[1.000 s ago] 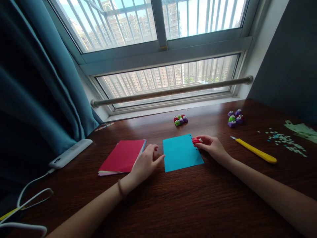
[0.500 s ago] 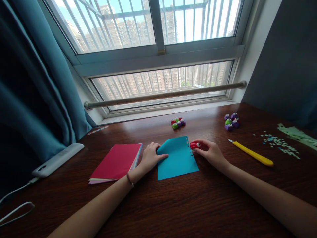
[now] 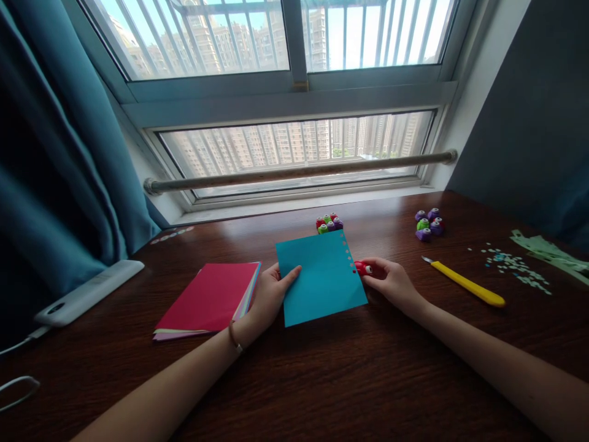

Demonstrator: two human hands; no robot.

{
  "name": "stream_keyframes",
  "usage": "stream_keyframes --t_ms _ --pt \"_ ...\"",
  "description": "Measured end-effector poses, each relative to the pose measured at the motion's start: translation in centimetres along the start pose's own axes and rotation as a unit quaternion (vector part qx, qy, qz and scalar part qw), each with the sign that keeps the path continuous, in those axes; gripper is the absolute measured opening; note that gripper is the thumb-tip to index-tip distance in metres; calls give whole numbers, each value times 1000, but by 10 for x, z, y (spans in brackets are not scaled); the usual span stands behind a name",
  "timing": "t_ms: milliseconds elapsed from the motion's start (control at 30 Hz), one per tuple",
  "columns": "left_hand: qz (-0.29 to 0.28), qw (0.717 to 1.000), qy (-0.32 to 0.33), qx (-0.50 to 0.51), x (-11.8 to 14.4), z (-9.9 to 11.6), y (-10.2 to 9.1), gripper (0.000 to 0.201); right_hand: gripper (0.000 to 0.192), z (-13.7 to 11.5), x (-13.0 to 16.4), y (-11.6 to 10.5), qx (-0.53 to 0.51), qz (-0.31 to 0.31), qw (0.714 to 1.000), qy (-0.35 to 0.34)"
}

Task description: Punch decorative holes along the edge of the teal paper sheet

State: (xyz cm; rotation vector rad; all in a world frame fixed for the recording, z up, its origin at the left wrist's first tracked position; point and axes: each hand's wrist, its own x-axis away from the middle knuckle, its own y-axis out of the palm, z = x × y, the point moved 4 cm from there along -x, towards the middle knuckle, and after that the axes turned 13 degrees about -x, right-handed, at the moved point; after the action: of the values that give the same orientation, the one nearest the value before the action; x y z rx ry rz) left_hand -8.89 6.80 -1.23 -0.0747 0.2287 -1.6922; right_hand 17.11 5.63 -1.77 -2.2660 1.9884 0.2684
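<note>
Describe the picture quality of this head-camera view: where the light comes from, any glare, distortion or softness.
Head view: daylight enters through the barred window, which looks bright and washed out; the dark wooden table shows a pale sheen near the sill; the frame and teal curtain bow outward from wide-angle distortion; the square blue paper sheet between the left hand and right hand is sharp.

Matt blue paper sheet (image 3: 319,279); glossy dark wood table (image 3: 322,380).

Both bare forearms reach forward. The left hand (image 3: 269,294) pinches, thumb on top. The right hand (image 3: 391,283) curls, seemingly gripping with its fingertips.
</note>
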Motion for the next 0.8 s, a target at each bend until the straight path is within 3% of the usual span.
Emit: stream_keyframes --t_ms 400,800 --pt "24 999 -5 -39 -1 1 -4 39 38 1 -1 -1 -42 6 999 27" --pt "27 999 -25 -21 -4 -3 -4 41 37 -2 2 -1 -15 5 1000 16"
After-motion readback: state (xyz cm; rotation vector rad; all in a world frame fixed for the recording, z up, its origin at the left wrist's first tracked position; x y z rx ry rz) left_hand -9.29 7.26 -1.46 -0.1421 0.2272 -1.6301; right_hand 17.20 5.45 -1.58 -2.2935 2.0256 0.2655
